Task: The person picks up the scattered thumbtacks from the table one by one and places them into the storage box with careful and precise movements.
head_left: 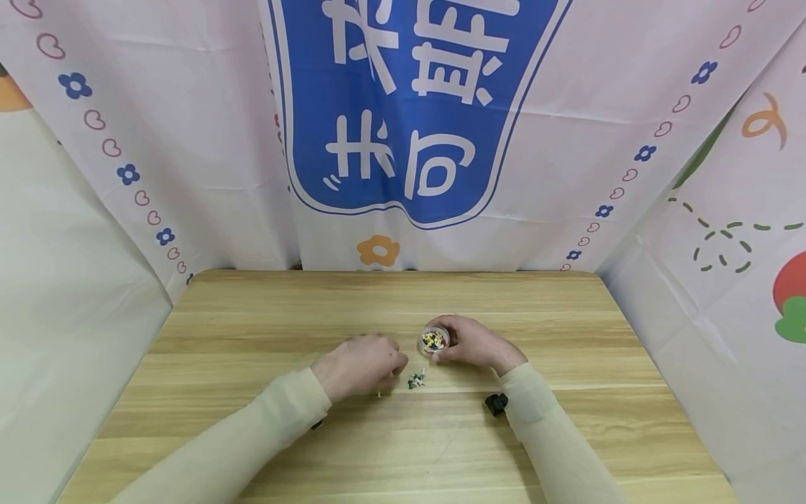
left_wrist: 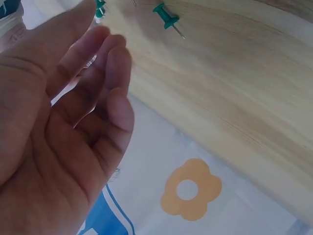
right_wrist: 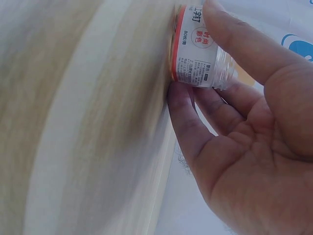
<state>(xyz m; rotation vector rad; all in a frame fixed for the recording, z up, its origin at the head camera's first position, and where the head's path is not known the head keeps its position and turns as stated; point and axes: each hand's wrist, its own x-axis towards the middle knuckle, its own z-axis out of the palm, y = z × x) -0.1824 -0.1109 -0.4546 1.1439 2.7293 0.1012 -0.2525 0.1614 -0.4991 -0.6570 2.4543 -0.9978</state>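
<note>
Wooden table (head_left: pixel 252 315); right hand (head_left: pixel 474 343) grips pin jar (head_left: pixel 434 340) (open-topped)

Green pushpins (head_left: pixel 416 381) lie on the pale wood-grain table (head_left: pixel 264 315) beside a red-banded, white-labelled jar (right_wrist: pixel 198 51).

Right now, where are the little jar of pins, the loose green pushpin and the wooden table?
jar (head_left: pixel 434 340): head view, its open top.
green pushpin (left_wrist: pixel 166 16): left wrist view, its head.
table (head_left: pixel 264 308): head view, bare top.
</note>
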